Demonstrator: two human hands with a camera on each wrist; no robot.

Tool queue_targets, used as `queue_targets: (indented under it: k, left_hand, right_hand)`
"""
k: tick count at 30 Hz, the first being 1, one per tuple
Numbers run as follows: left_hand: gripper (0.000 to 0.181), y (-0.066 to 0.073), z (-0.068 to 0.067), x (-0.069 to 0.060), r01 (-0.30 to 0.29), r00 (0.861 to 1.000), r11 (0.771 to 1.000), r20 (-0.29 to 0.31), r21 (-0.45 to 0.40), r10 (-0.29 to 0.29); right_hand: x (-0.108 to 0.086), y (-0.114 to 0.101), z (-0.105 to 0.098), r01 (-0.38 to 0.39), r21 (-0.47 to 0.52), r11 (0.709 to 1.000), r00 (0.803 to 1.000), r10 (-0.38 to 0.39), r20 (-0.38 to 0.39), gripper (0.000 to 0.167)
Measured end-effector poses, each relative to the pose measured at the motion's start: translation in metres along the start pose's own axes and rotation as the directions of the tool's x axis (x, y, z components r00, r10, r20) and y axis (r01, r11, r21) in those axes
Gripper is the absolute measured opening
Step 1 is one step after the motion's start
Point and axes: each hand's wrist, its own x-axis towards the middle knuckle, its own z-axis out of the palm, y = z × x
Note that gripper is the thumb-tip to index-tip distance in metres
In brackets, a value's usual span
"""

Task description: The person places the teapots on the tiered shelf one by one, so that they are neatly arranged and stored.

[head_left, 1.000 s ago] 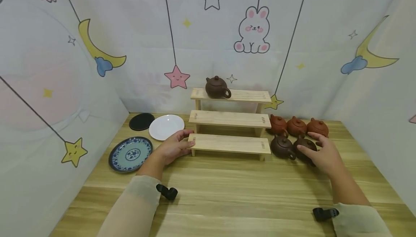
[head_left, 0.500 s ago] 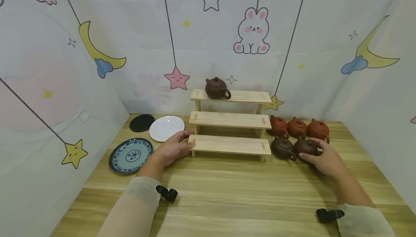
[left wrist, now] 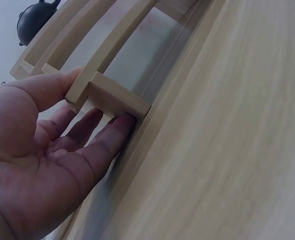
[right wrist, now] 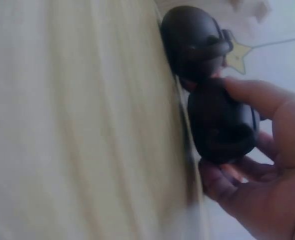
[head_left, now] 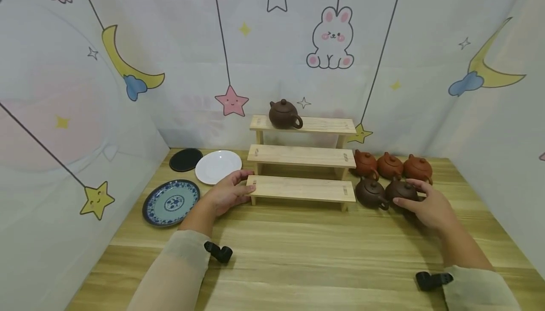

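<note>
Left hand (head_left: 230, 195): at the left end of the lowest step of the wooden stand (head_left: 300, 189); fingers pinch the step end, thumb on top, others below and around by the leg.
Right hand (head_left: 434, 210): fingers pinch the held dark teapot (head_left: 401, 190), thumb on one side, other fingers across from it.
Held teapot position: right of the stand, just beside the second dark teapot (head_left: 369, 193); can't tell if its base touches the surface (head_left: 323, 249).
Red teapots: three in a row behind the dark pair: left one (head_left: 364, 163), middle one (head_left: 389, 165), right one (head_left: 417, 168).
Stand: three steps, upright on surface; top-step teapot (head_left: 283, 114), dark brown, left of middle, handle to the right.
Plates: left of stand; white plate (head_left: 218, 167) nearest it, black disc (head_left: 185, 159) beside that, blue-patterned plate (head_left: 171, 203) in front.
Backdrop (head_left: 183, 17): pale cloth, printed moons, stars, rabbit.
Sleeves: light, both arms; small black device (head_left: 219, 252) at left cuff, another (head_left: 433, 281) at right.
</note>
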Motion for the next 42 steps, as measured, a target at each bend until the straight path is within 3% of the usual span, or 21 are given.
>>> queue_targets:
  k: [6, 13, 21, 32, 42]
  left_hand:
    - [0.065, 0.003, -0.001, 0.001, -0.003, 1.0, 1.0, -0.003, 0.0, 0.003]
    - [0.065, 0.006, 0.0, 0.002, 0.003, 1.0, 1.0, -0.007, 0.001, -0.003]
    - [0.066, 0.004, 0.001, 0.002, 0.007, 1.0, 1.0, -0.001, 0.001, -0.007]
    - [0.065, 0.003, 0.002, 0.0, 0.005, 1.0, 1.0, -0.013, -0.002, -0.005]
    - [0.065, 0.001, 0.001, 0.002, 0.021, 1.0, 1.0, -0.016, 0.003, -0.02]
  right_hand:
    - [-0.003, -0.018, -0.009, 0.01, 0.1, 0.995, 0.999, -0.005, -0.046, 0.101]
    - [-0.008, -0.057, -0.008, 0.044, 0.169, 0.985, 0.995, -0.028, -0.093, 0.101]
    - [-0.006, -0.114, -0.005, 0.155, 0.186, 0.97, 0.985, -0.138, -0.103, 0.094]
    - [0.041, -0.183, -0.017, 0.234, 0.187, 0.954, 0.972, -0.224, -0.071, 0.092]
    - [0.083, -0.217, -0.017, 0.218, 0.183, 0.959, 0.975, -0.207, -0.076, 0.085]
